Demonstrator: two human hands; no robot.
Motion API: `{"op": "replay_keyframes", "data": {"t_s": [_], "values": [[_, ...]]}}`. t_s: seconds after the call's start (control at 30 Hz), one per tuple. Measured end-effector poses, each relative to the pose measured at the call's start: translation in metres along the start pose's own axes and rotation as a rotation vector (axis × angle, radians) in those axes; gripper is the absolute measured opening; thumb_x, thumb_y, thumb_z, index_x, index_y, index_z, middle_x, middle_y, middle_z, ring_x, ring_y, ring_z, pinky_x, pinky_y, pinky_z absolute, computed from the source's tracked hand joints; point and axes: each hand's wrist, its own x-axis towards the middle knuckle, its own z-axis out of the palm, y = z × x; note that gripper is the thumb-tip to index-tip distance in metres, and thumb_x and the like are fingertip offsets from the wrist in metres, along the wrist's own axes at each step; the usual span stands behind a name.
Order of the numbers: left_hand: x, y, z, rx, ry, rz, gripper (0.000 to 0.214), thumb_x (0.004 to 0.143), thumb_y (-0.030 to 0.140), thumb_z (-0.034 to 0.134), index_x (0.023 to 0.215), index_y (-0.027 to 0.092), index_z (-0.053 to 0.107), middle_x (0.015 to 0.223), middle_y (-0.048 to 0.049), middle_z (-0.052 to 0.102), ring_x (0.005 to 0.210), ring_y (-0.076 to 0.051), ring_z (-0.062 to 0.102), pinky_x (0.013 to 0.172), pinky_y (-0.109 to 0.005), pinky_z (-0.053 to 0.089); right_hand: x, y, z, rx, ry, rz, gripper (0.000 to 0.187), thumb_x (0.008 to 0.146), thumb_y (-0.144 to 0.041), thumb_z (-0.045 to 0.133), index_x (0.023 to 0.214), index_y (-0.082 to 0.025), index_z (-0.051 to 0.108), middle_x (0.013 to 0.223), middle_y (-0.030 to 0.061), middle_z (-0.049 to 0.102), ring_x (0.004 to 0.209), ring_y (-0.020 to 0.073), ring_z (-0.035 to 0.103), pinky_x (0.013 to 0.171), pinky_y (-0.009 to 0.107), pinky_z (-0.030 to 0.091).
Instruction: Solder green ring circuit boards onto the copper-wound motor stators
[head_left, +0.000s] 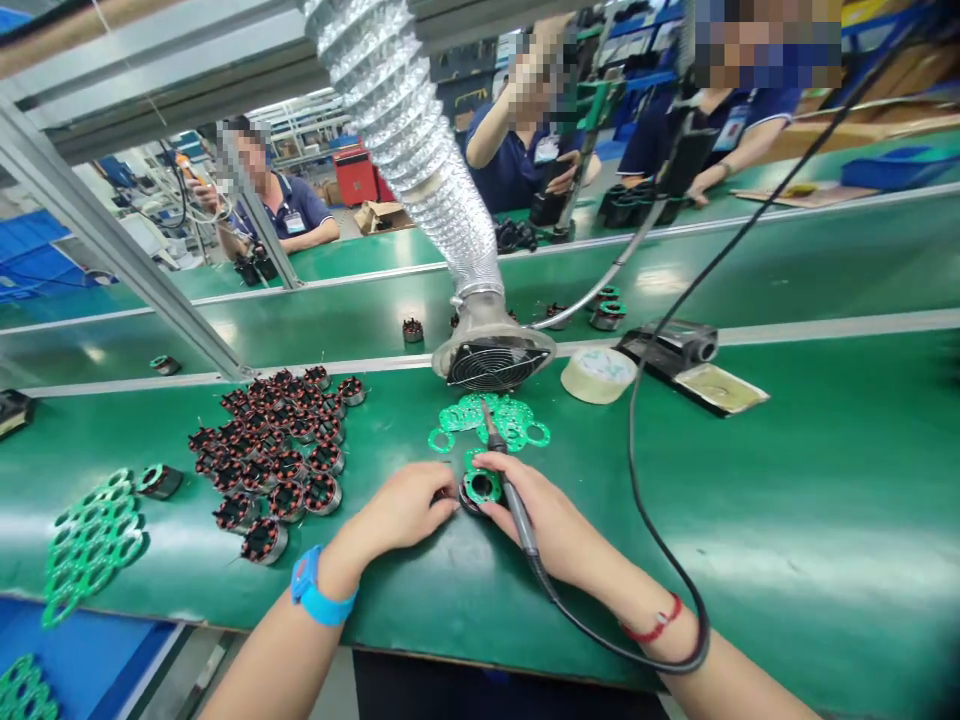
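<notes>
In the middle of the green bench, a motor stator (469, 503) has a green ring-shaped circuit board (482, 486) on its top. My left hand (415, 507), with a blue band at the wrist, is closed with curled fingertips at the stator's left side. My right hand (537, 505) is closed around a soldering iron (517, 512), whose tip points away past the stator. The right fingertips also touch the board and stator from the right. Loose green ring boards (495, 418) lie in a pile just beyond my hands.
Many wound stators (277, 450) crowd the left, beside a sheet of ring boards (97, 540). A fume extractor hood (495, 350) hangs ahead. A tape roll (598, 374) and soldering iron stand (694, 360) sit right. The iron's black cable (637, 480) loops over my right forearm. Co-workers sit across.
</notes>
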Motion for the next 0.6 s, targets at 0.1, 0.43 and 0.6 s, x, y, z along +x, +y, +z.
{"op": "replay_keyframes", "data": {"t_s": [0.1,0.43,0.6], "values": [[0.003,0.001,0.001,-0.206,0.021,-0.054,0.005,0.081,0.015,0.054,0.079,0.017,0.058,0.077,0.0003,0.06,0.071,-0.014,0.052,0.068,-0.024,0.04,0.003,0.003,0.006,-0.072,0.064,-0.052,0.038,0.086,-0.026,0.055,0.123,-0.022,0.045,0.105,0.0089,0.065,0.094,0.0234,0.063,0.08,0.042,0.055],[0.019,-0.006,0.028,-0.946,0.067,-0.347,0.024,0.07,0.036,0.066,0.072,0.014,0.055,0.066,0.0025,0.052,0.061,-0.009,0.043,0.06,-0.021,0.034,-0.002,-0.01,0.009,-0.057,0.154,-0.214,0.047,0.087,-0.016,0.051,0.133,-0.022,0.039,0.12,0.0116,0.062,0.105,0.0228,0.058,0.084,0.04,0.05],[0.018,-0.004,0.022,-0.841,0.075,-0.367,0.014,0.075,0.027,0.058,0.073,0.014,0.055,0.062,0.0036,0.049,0.056,-0.009,0.038,0.054,-0.021,0.029,-0.002,-0.01,0.004,-0.005,0.184,-0.161,0.039,0.086,-0.014,0.051,0.124,-0.025,0.045,0.097,0.0059,0.07,0.083,0.021,0.063,0.073,0.038,0.051]]}}
